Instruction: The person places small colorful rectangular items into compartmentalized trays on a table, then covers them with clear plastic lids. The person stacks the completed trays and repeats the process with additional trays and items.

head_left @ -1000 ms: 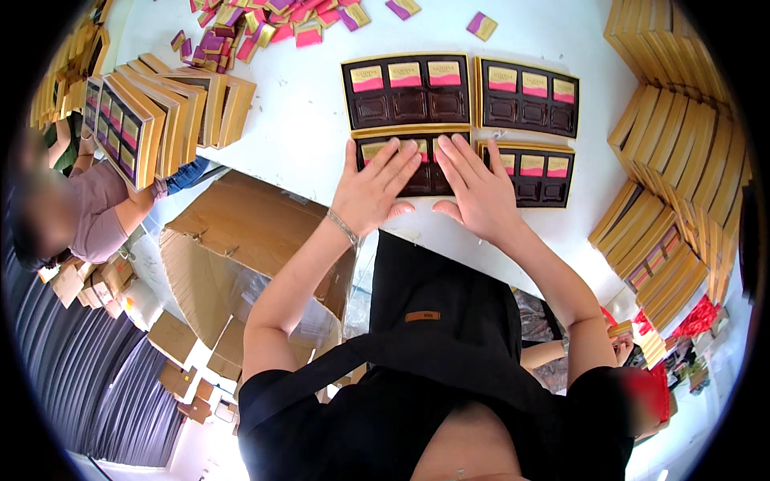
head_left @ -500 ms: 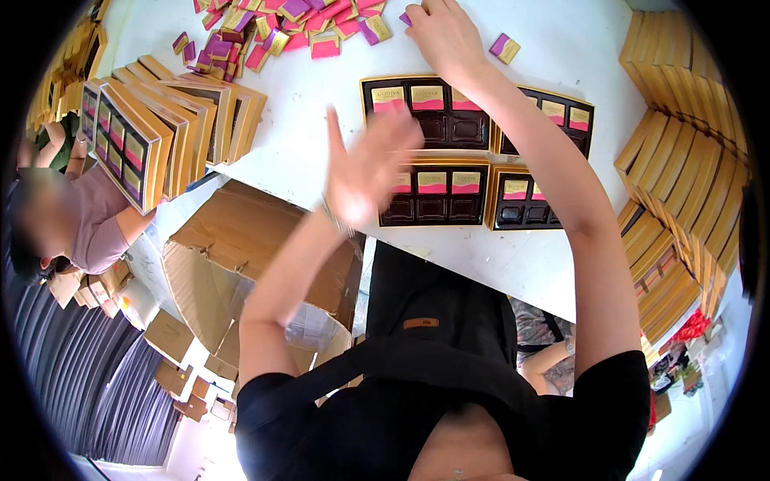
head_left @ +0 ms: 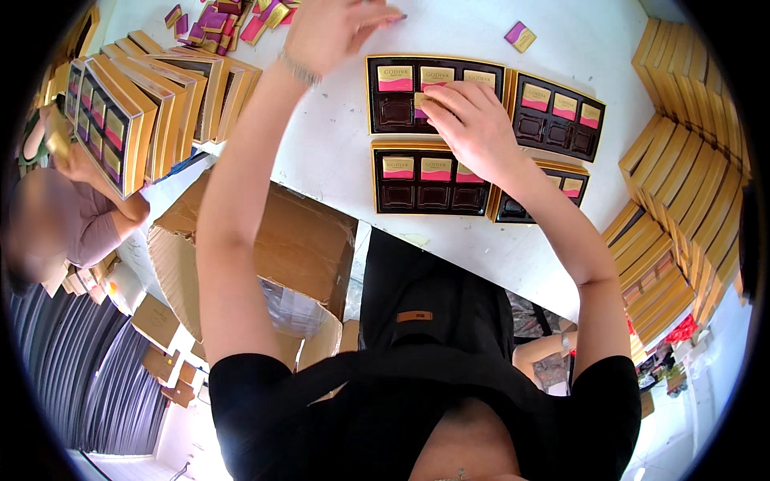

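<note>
Several open gold-edged boxes with dark trays lie in two rows before me. Pink-and-gold wrapped chocolates point(head_left: 395, 78) fill the visible back cavities of their trays. Over the far left box point(head_left: 395, 129), my right hand point(head_left: 475, 124) pinches a purple-and-gold wrapped chocolate point(head_left: 419, 105) at the middle front cavity; its fingers partly cover it. My left hand point(head_left: 333, 36) is raised above the far part of the table, beside the loose chocolates, with fingers stretched to the right and apart from the thumb. No held thing shows in it.
A pile of loose wrapped chocolates point(head_left: 212, 26) lies far left; a single one point(head_left: 520, 36) lies far right. Upright filled boxes point(head_left: 120, 120) stand left, stacked gold boxes point(head_left: 682, 176) right. A large carton point(head_left: 265, 232) is by the table edge. Another person point(head_left: 88, 216) is at the left.
My right hand has come back from the far table to the far left box with a purple-and-gold chocolate. My left hand has moved from over the boxes away toward the pile.
</note>
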The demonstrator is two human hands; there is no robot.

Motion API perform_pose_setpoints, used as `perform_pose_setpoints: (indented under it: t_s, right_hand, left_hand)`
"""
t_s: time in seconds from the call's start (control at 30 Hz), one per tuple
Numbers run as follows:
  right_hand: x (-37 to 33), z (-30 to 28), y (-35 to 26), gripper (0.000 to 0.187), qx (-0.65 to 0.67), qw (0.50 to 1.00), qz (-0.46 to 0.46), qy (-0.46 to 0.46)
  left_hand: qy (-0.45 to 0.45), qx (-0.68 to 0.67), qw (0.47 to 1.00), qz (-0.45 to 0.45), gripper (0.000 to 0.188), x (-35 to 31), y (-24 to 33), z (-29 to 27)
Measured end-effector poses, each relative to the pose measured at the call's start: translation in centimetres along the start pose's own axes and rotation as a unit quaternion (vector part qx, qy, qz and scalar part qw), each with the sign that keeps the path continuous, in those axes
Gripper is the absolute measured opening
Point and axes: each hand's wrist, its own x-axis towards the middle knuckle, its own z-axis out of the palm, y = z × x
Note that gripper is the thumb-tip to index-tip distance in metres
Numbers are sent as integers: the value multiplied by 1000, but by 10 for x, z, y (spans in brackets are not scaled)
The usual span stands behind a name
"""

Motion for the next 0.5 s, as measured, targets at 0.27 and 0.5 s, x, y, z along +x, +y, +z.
perform_pose_setpoints:
  t_s: [0.27, 0.5]
  right_hand:
    - [-9, -9, -3, 24, 5, 1000, -19, -6]
    - [-14, -22, -13, 32, -50, 996, 5, -77]
  left_hand:
    - [96, -21, 967, -236, 28, -42, 90, 2]
    - [-217, -26, 892, -396, 29, 35, 59, 9]
